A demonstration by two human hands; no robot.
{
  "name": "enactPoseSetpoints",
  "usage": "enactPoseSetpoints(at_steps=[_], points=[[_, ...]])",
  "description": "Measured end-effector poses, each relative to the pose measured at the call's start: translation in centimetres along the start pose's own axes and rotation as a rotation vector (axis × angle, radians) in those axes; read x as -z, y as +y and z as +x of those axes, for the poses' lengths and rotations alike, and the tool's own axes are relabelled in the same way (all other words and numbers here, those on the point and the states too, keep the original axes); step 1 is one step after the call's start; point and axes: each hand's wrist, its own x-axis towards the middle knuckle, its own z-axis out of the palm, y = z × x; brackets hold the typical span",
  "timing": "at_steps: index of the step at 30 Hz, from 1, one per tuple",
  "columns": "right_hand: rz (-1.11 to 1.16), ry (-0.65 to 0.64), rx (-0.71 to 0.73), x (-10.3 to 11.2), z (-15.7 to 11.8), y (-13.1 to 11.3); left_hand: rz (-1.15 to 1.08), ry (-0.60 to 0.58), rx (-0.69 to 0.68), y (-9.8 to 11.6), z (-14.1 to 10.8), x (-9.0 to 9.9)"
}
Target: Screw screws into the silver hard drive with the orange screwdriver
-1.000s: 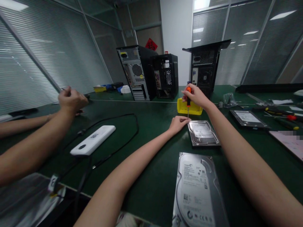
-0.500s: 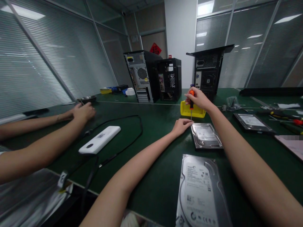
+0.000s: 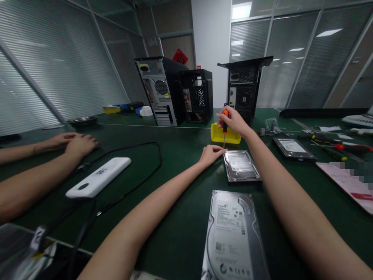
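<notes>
My right hand point(image 3: 233, 118) grips an orange and black screwdriver point(image 3: 225, 126), held upright with its shaft pointing down. The tip meets the upper left corner of a silver hard drive point(image 3: 240, 166) lying flat. There my left hand point(image 3: 211, 154) is closed, its fingertips pinched at the screwdriver tip; whether they hold something small is hidden. Just behind both hands lies a yellow tray point(image 3: 233, 136). A larger hard drive point(image 3: 233, 233) with a white label rests nearer to me.
Computer cases point(image 3: 171, 93) stand at the back. On the left are a co-worker's hands point(image 3: 81, 144), a white power bank point(image 3: 99, 177) and a black cable point(image 3: 160, 155). To the right lie another drive point(image 3: 293, 147), pliers point(image 3: 352, 147) and a pink-white sheet point(image 3: 344, 179).
The view has turned slightly right, so the scene sits further left. The co-worker's hands have come down to the table. My hands keep the same place at the drive's corner.
</notes>
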Motion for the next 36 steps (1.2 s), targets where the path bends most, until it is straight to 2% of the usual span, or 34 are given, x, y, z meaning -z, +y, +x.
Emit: enactPoseSetpoints(at_steps=[9,12,16,23,31,36], points=[[-0.110,0.045,-0.043,0.0,-0.2,-0.3,-0.014,-0.018,0.013,-0.4,-0.1,0.0],[-0.122,0.020,-0.077,0.1,-0.2,-0.4,-0.040,-0.020,0.040,-0.5,-0.1,-0.1],[-0.097,-0.033,-0.062,0.4,-0.3,-0.8,-0.047,-0.021,0.064,-0.5,0.0,-0.2],[-0.015,-0.018,-0.073,0.8,-1.1,-1.1,-0.063,-0.027,0.074,-0.7,0.1,-0.4],[-0.059,-0.017,-0.033,0.9,-1.1,-1.3,-0.044,-0.029,0.074,-0.4,0.1,-0.3],[-0.039,-0.040,-0.058,0.9,-1.1,-1.4,-0.047,-0.034,0.083,-0.5,0.2,-0.3]])
